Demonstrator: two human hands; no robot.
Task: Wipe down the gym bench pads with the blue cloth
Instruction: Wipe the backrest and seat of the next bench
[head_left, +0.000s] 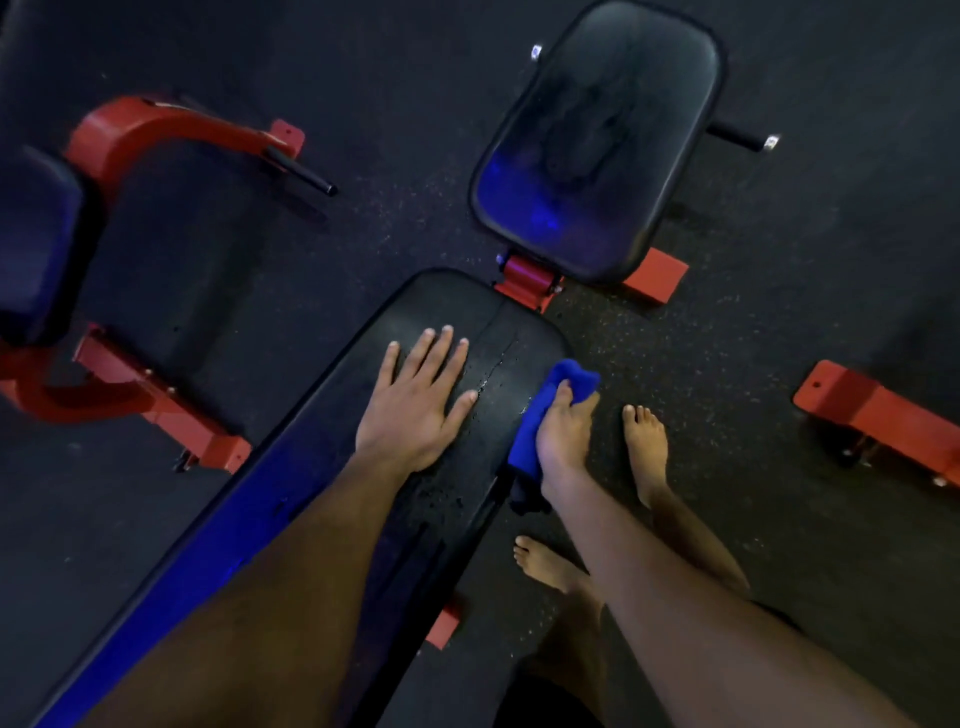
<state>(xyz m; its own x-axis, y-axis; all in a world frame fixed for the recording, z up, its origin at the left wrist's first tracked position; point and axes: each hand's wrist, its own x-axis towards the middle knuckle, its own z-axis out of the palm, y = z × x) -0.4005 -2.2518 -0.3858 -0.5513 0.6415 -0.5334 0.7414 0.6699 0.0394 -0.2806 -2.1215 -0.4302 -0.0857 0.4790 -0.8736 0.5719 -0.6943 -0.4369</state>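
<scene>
Cloth (545, 415), bunched in the right hand (563, 436) at mid-frame pad (457, 322) edge, may slip off; left hand (415, 400) presses flat.

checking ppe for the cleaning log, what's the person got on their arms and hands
Nothing shows on either one. The left hand and right hand are bare, with no gloves, rings or wristbands in view. Both forearms are bare as far as the frame's lower edge, with no sleeve, watch or marking visible. The light is dim and bluish.

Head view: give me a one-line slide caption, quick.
Right hand grips the blue cloth at the long bench pad's edge; left hand rests flat on it.
</scene>
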